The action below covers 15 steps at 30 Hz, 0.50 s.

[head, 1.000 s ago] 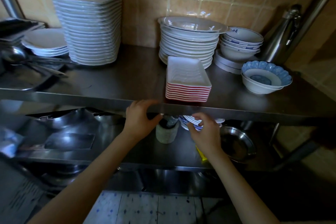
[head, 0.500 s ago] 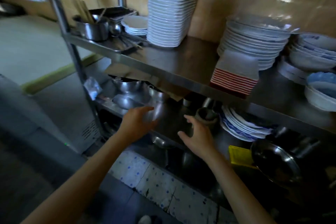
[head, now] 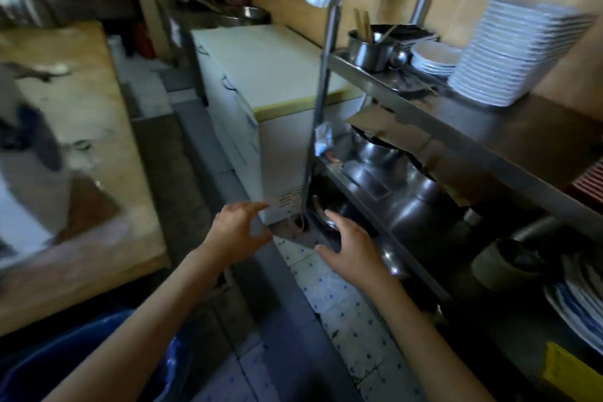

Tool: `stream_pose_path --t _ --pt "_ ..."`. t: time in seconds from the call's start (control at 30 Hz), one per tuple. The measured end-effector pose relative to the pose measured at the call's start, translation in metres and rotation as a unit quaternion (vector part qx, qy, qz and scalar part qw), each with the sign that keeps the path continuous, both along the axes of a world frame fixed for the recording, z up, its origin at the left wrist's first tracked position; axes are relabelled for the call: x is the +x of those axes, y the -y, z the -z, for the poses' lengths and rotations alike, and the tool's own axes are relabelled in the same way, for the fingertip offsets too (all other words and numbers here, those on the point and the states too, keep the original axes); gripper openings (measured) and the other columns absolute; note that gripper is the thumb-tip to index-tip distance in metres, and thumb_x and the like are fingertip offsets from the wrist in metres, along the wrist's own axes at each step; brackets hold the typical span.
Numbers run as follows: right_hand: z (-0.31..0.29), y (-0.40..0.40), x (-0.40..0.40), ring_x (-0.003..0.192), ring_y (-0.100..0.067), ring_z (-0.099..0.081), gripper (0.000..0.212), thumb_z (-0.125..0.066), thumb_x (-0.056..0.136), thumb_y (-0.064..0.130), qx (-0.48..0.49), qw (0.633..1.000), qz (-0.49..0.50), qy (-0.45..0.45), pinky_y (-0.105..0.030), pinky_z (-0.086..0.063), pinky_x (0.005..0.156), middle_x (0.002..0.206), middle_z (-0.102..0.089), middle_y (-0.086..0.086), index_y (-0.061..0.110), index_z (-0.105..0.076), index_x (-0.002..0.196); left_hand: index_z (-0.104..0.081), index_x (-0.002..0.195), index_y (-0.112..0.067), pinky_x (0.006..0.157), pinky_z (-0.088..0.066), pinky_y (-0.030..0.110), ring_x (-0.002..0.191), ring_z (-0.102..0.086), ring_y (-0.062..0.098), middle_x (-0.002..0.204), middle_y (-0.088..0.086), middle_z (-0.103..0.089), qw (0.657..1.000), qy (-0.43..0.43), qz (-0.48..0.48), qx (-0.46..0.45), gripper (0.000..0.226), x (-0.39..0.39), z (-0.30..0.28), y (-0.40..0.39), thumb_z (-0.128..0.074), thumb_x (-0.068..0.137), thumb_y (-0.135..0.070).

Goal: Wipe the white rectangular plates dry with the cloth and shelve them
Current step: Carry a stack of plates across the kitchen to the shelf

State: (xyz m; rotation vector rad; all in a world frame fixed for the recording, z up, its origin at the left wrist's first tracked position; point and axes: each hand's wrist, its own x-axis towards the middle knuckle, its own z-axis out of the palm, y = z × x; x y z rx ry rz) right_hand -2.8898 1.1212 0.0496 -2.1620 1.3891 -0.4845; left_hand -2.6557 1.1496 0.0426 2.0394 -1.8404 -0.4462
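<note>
Left hand [head: 239, 232] — grip spread, holding nothing, low beside the rack. Right hand [head: 352, 243] — grip likewise spread and bare. White plates [head: 512, 52] — stacked on the top shelf [head: 509, 127], far right. No cloth visible; likely fetch one first, then lift plates singly.

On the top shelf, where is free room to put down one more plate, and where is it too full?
Bare steel lies on the top shelf right of the tall white plate stack, toward the red-edged stack. Left of the tall stack it is crowded: round plates and a utensil pot fill the end.
</note>
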Motion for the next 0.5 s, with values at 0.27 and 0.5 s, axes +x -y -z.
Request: stream_pose_path --t 0.27,0.5 --pt "-0.002 -0.067 0.124 0.135 -0.018 -0.035 0.069 -0.066 0.084 0.034 -0.023 0.988 -0.152 -0.03 -0.025 -0.026 0.109 0.145 -0.041 0.002 0.019 -0.036 0.144 -0.049 0.137 -0.027 0.105 -0.038 0.042 0.128 -0.045 0.03 0.14 0.003 -0.049 0.993 0.024 -0.116 0.009 0.069 0.1 0.005 -0.13 -0.058 0.072 -0.05" --pt "0.002 -0.142 0.215 0.139 -0.016 -0.028 0.072 -0.063 0.085 0.041 0.003 0.96 -0.276 -0.054 -0.031 -0.027 0.112 0.15 -0.032 0.005 0.026 -0.03 0.147 -0.041 0.141 -0.03 0.109 -0.032 0.041 0.134 -0.038 0.029 0.146 0.004 -0.042 0.974 0.051 -0.21 0.062 0.082 0.161 0.015 -0.245 -0.049 0.065 -0.06"
